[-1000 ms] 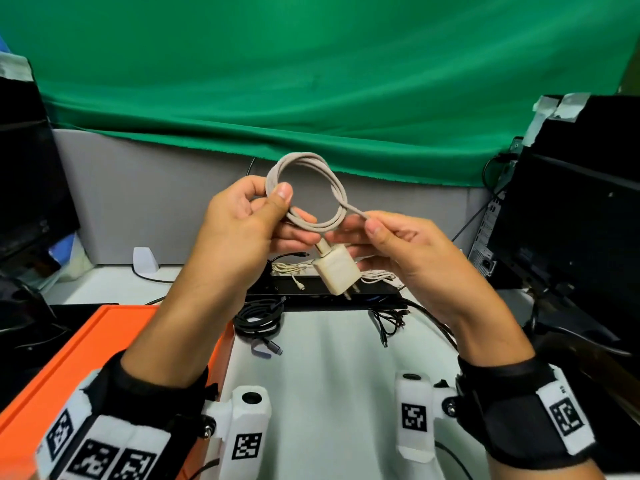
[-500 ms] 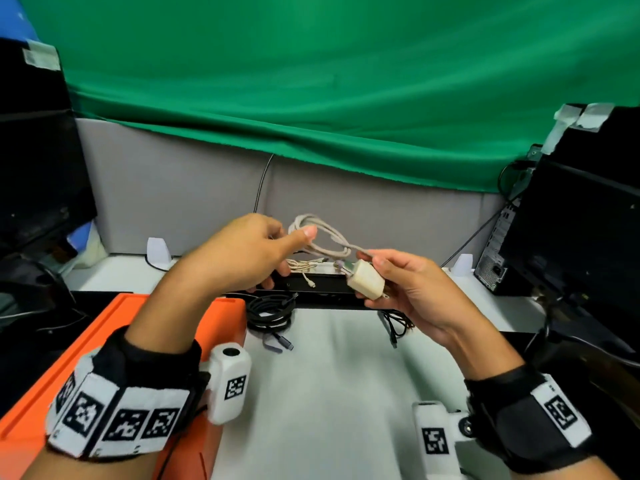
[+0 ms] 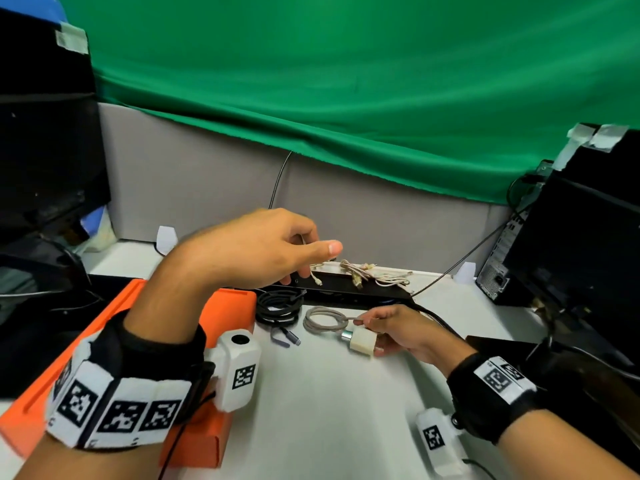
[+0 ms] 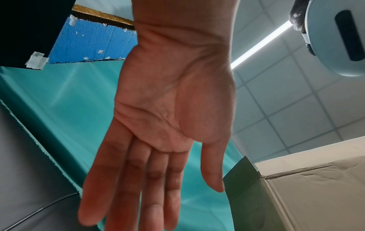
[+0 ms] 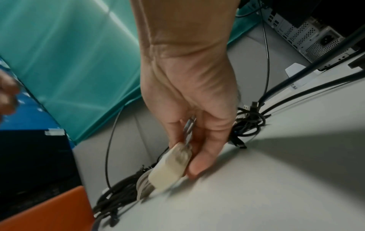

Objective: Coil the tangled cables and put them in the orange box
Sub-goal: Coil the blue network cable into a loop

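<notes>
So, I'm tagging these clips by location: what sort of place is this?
Probably an office desk set up for recording: a desktop computer tower, a grey partition behind the white desk, and a green backdrop cloth.

My right hand (image 3: 398, 329) sits low over the table (image 3: 346, 410), pinching the charger plug (image 3: 362, 342), whose coiled cable (image 3: 325, 318) lies just left of it. Left of that is another coiled cable (image 3: 278, 306), beside the box (image 3: 228, 306) at near left. My left hand (image 3: 263, 251) is higher and farther, before loose cables (image 3: 367, 273) on the bar (image 3: 346, 289).
</notes>
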